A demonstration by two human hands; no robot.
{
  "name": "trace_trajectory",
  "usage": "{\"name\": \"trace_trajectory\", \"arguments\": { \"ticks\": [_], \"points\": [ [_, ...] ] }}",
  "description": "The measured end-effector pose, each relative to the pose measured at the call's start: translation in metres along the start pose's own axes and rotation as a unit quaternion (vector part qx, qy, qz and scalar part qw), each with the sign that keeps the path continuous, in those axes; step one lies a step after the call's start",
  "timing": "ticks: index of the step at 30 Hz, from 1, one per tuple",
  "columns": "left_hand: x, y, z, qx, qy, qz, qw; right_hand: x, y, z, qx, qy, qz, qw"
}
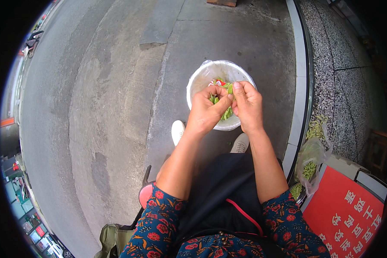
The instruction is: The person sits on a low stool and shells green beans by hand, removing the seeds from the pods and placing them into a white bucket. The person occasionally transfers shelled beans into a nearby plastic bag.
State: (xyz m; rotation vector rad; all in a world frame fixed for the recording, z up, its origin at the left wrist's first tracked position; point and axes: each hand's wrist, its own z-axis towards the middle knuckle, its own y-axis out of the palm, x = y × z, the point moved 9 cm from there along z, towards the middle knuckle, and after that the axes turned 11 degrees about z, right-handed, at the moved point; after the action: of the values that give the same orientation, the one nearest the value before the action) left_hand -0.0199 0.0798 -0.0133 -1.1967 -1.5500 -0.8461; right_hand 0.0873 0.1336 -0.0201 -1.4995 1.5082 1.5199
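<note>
A small green bean pod [230, 89] is pinched between the fingertips of both hands. My left hand [205, 111] grips it from the left with thumb and curled fingers. From the other side, my right hand [249, 105] closes on it with the thumb raised along the pod. Both hands are over a round white bucket [194, 81] that looks lined with thin plastic. Inside the bucket lie green pods or shells [226, 113] and a red-and-white scrap [219, 82]. My hands hide part of the contents.
White shoes [178, 131] flank the bucket's near side. At right, a clear plastic bag [321, 182] and heaps of green beans or pods [316, 128] lie by a red sign [331, 206]. A pink seat [145, 195] and an olive bag [110, 234] are at lower left.
</note>
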Motion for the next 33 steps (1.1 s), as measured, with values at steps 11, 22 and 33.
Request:
{"name": "trace_trajectory", "arguments": {
  "ticks": [11,22,33],
  "points": [
    [0.000,-0.006,0.000,0.029,0.004,0.029,0.999,0.008,0.011,-0.003,-0.046,0.015,-0.022,0.999],
    [-0.008,-0.011,0.002,0.015,-0.008,-0.007,1.000,0.011,0.007,-0.002,-0.068,0.096,-0.013,0.993],
    [-0.008,-0.001,0.001,-0.042,-0.022,0.031,0.998,0.008,0.008,-0.002,-0.086,0.057,-0.086,0.991]
  ]
}}
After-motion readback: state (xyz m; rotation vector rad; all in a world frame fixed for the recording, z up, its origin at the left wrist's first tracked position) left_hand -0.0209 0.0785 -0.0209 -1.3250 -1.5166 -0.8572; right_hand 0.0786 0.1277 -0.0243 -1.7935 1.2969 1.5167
